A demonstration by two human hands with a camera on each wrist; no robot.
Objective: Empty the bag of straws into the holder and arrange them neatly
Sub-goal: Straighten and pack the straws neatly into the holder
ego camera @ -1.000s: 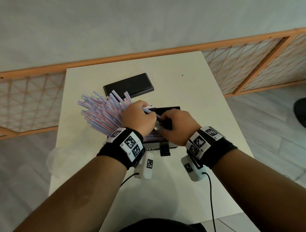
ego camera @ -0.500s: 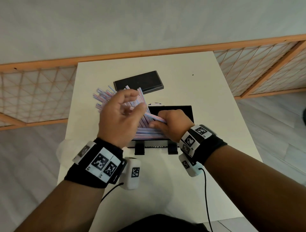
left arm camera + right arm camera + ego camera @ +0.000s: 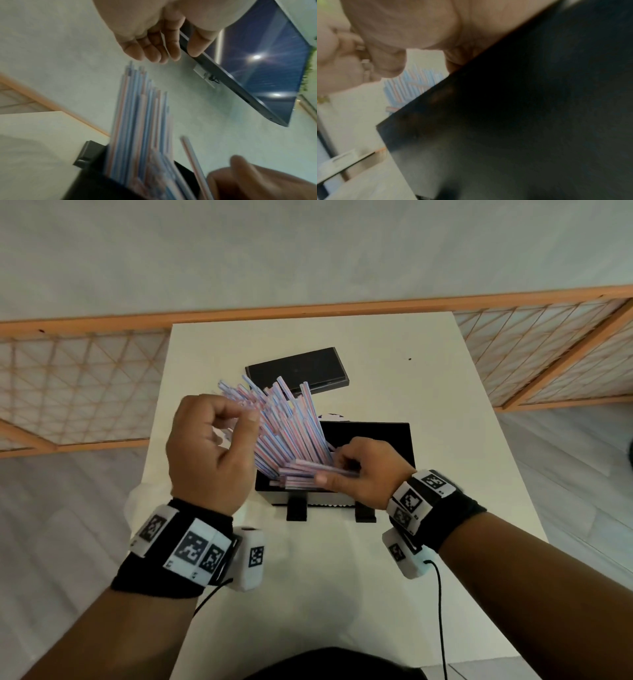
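Note:
Pink-and-blue striped straws [image 3: 291, 436] stand fanned out in the black holder [image 3: 380, 436] at the table's middle, leaning up and to the left. My left hand [image 3: 239, 426] hovers beside their upper ends with loosely curled fingers and grips nothing. In the left wrist view the fingertips [image 3: 154, 55] hang just above the straw tips [image 3: 137, 94]. My right hand [image 3: 337, 470] pinches a few straws lying low across the holder's near side. The blurred right wrist view shows its fingers [image 3: 385, 59] curled over the holder's wall [image 3: 505, 121].
The holder's black lid [image 3: 298, 371] lies flat on the white table [image 3: 342, 577] behind the straws. A clear plastic bag [image 3: 137, 501] sits at the table's left edge under my left wrist. An orange-framed lattice screen [image 3: 68, 385] runs behind the table.
My left hand let go of the straw bundle and lifted up to the left. The straws now lean in the holder. My right hand shifted to straws at the holder's near side.

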